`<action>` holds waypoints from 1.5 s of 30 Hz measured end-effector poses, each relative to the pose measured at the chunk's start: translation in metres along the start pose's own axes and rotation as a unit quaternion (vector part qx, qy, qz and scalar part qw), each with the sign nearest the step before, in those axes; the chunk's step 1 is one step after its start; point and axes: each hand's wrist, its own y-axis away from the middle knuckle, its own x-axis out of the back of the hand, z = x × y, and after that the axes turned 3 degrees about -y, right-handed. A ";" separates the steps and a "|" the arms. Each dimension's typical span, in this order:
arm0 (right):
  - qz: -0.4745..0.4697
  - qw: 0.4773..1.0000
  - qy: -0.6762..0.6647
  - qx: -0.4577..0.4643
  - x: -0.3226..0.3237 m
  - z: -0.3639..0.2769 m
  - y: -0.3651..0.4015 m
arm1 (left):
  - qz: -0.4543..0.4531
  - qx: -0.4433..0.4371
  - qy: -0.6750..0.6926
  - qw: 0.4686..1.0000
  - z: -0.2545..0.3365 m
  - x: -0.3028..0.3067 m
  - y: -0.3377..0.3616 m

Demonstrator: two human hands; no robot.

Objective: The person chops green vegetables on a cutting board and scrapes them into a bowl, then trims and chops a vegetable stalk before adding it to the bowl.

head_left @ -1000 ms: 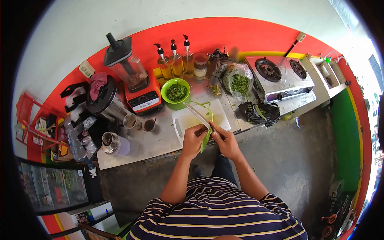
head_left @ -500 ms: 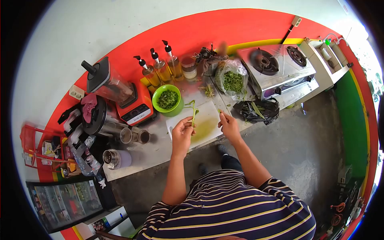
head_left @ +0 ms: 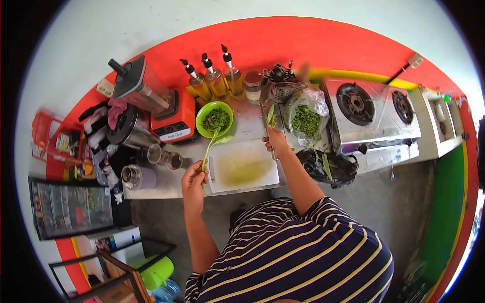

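My left hand [head_left: 194,178] is closed round the lower end of a long green leafy stem [head_left: 208,147], just left of the white cutting board [head_left: 242,188]. The stem's upper end overlaps the green bowl [head_left: 230,132], which holds chopped greens [head_left: 215,120]. My right hand [head_left: 276,142] grips a knife [head_left: 263,117] beyond the board's right corner, its thin blade pointing toward the wall. A loose green leaf [head_left: 271,115] is right beside the blade and fingers. A greenish-yellow stain covers the middle of the board.
Right of my right hand are a clear bag of chopped greens [head_left: 305,120], a black plastic bag [head_left: 343,169] with scraps, and a gas stove [head_left: 376,132]. Behind the bowl stand several pump bottles [head_left: 218,85]. A red blender [head_left: 174,121] and a lilac flask [head_left: 146,178] are left.
My left hand has moved left off the board with the stem. My right hand has moved away from me, to the loose scraps, and the knife shows plainly in it. The view has shifted.
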 end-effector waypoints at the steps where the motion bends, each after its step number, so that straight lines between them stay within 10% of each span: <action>1: -0.009 1.000 0.010 -0.009 0.001 -0.001 -0.006 | 0.027 0.007 0.013 1.000 0.000 0.000 0.006; 15: -0.114 0.955 0.273 -0.007 0.010 -0.004 0.007 | 0.078 0.026 0.020 0.996 -0.009 -0.018 -0.018; 45: -0.182 0.944 0.155 -0.226 -0.109 0.118 0.055 | 0.015 0.036 0.088 0.995 -0.040 0.135 0.024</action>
